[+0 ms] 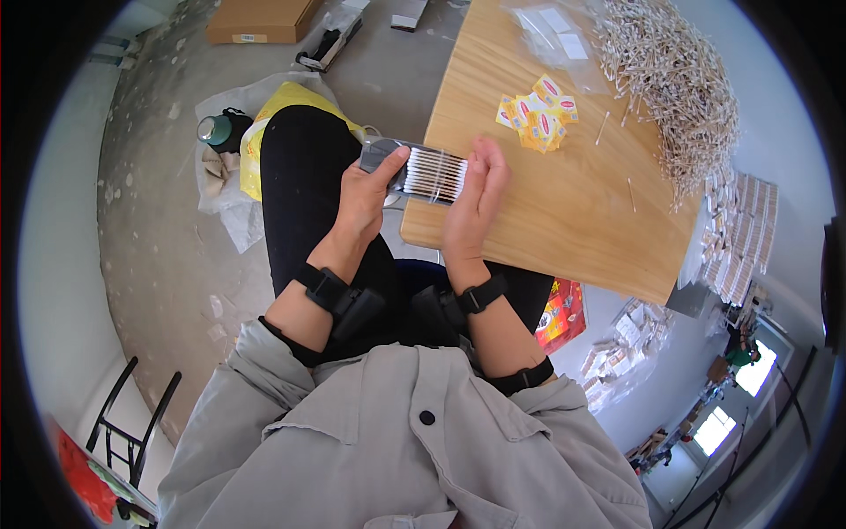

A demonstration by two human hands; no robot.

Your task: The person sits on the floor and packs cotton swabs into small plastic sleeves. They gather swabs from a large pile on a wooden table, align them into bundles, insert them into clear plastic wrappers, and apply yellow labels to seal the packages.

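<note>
Swab bundle: row of cotton swabs (434, 174), white tips lined up side by side, held between your two hands just off the near left edge of the wooden table (564, 203), above your lap.
Grey holder: grey flat piece (381, 155) at the bundle's left end, under your left thumb; can't tell if it's a tray or a sleeve.
Left hand: your left hand (363, 204) comes up from the lower left, palm toward the bundle, thumb laid across the top of the grey piece, fingers wrapped underneath. Closed on it, gripping.
Right hand: your right hand (473, 198) stands on edge at the bundle's right end, fingers straight and pressed together, flat against the swab tips. Pressing, not pinching.
Wrists: black strap with a small black unit on each forearm, sleeves of the grey jacket pushed back.
Table: light wood, rounded corner nearest you. Small yellow packets (538, 112) lie in a loose cluster just beyond your right hand. Big heap of loose swabs (674, 79) at the far right. Clear plastic bags (551, 31) at the far edge. A few stray swabs between heap and packets.
Floor: bare stained concrete on the left. Yellow bag (256, 141) and a green-capped bottle (213, 130) beside your left knee, cardboard box (260, 19) far left.
Room right: stacks of packed swab bundles (740, 234) beyond the table's right edge.
</note>
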